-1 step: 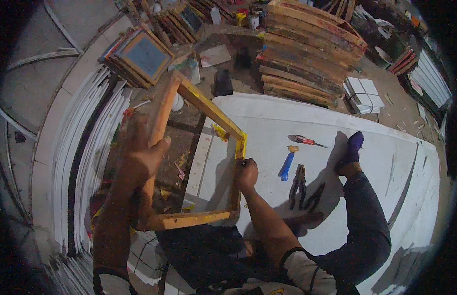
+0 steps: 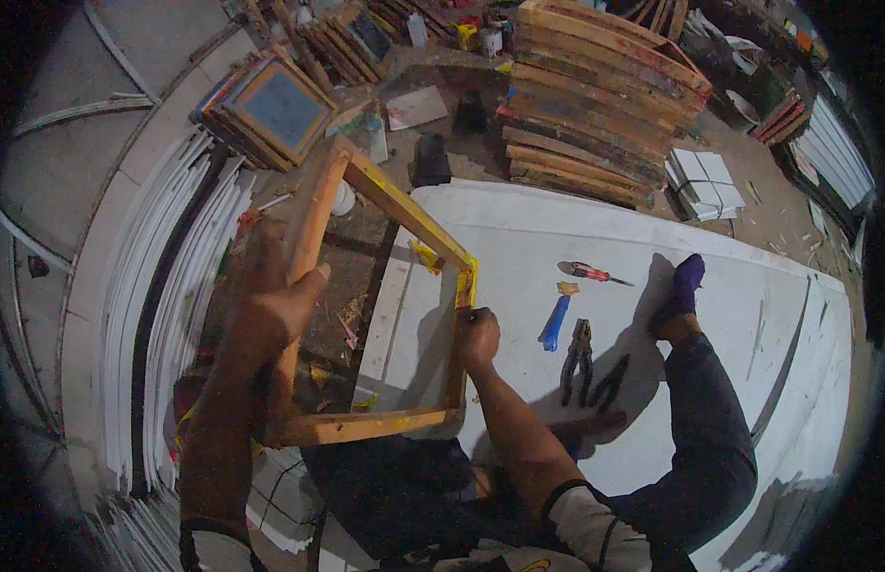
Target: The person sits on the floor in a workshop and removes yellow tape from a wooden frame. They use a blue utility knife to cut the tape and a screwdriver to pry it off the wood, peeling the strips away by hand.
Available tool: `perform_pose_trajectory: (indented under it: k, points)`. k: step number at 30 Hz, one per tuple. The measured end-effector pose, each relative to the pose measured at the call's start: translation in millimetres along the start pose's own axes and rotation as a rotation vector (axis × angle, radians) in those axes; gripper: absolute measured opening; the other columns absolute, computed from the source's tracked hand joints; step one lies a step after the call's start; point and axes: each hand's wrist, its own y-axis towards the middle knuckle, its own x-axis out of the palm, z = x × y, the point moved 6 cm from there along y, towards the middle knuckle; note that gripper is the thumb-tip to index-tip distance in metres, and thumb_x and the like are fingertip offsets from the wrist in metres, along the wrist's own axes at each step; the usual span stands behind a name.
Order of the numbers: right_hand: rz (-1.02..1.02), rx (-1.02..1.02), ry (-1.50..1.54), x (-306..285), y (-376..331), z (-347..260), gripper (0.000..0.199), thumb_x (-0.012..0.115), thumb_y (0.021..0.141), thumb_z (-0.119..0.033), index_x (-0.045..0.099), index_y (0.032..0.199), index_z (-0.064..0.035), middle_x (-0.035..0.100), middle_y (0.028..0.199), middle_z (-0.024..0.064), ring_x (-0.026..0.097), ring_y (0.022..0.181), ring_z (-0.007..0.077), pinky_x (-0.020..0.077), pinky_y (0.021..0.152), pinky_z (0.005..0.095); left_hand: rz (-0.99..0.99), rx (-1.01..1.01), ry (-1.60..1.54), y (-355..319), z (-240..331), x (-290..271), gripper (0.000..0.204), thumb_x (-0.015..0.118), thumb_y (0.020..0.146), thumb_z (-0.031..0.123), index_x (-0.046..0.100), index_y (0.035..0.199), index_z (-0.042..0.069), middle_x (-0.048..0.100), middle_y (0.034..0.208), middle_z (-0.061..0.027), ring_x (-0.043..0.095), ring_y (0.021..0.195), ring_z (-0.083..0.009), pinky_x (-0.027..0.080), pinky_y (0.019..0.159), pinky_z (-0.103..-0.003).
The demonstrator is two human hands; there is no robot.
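A person seated on a workshop floor held a wooden frame [image 2: 404, 212] in both hands, tilted above the left edge of a white sheet [image 2: 518, 229]. The left hand [image 2: 290, 310] gripped the frame's left rail, thumb laid along the wood. The right hand [image 2: 478, 336] was closed in a fist against the right rail, just below the far right corner, where yellow coated the wood; whether its curled fingers also held something small could not be told. The frame's near rail hung above the person's dark-clad lap, and the sheet's left edge showed through its opening, along with yellow scraps [image 2: 426, 255].

Tools lay on the sheet to the right of the frame. A red-handled screwdriver [image 2: 593, 274] sat nearest the sheet's far edge, a blue tool [image 2: 555, 324] just on its near side, and dark pliers [image 2: 578, 362] closer to the person. A foot [image 2: 687, 281] in a purple sock rested farther right, toward the sheet's far edge.

Beyond that edge rose a stack of wooden frames [image 2: 604, 114], with a tied white bundle [image 2: 706, 183] beside it and a black container [image 2: 431, 159] near the sheet's far left corner. Long white strips [image 2: 152, 315] lined the floor to the person's left.
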Motion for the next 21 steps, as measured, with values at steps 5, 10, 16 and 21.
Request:
perform_pose_trajectory:
  k: [5,10,16,21]
  points:
    - [-0.043,0.156,-0.04,9.6,12.2,20.6,0.036,0.067,0.091,-0.03,0.067,0.086,0.0047,0.068,0.085,0.0258,0.067,0.081,0.0435,0.0528,0.074,0.0508,-0.099,-0.152,-0.137,11.1,2.3,9.4,0.055,0.075,0.085,0.016,0.044,0.128,0.004,0.057,0.121,-0.0263,0.058,0.112,-0.0426,0.046,0.094,-0.05]
    - [-0.061,0.214,0.065,5.5,11.1,9.9,0.032,0.068,0.09,-0.026,0.07,0.086,0.006,0.07,0.083,0.0265,0.069,0.076,0.0426,0.0539,0.072,0.0487,-0.02,0.038,-0.12,10.5,-36.5,17.3,0.055,0.074,0.086,0.016,0.045,0.131,0.003,0.057,0.122,-0.0254,0.058,0.115,-0.0421,0.046,0.096,-0.048]
    - [-0.03,0.251,0.111,15.9,17.4,29.3,0.033,0.065,0.092,-0.026,0.069,0.086,0.0062,0.07,0.081,0.0258,0.069,0.079,0.0418,0.0533,0.074,0.0473,-0.186,-0.059,0.054,16.6,-98.1,38.4,0.071,0.074,0.085,0.021,0.038,0.143,0.002,0.052,0.133,-0.0274,0.055,0.123,-0.0418,0.045,0.101,-0.047]
    - [-0.063,0.156,0.082,14.5,22.6,33.1,0.032,0.06,0.096,-0.025,0.066,0.089,0.0057,0.069,0.081,0.0246,0.068,0.078,0.0416,0.0527,0.073,0.0462,-0.251,-0.336,-0.131,18.7,-85.2,26.7,0.085,0.075,0.084,0.024,0.031,0.15,-0.005,0.047,0.141,-0.0273,0.05,0.132,-0.0384,0.043,0.107,-0.045]
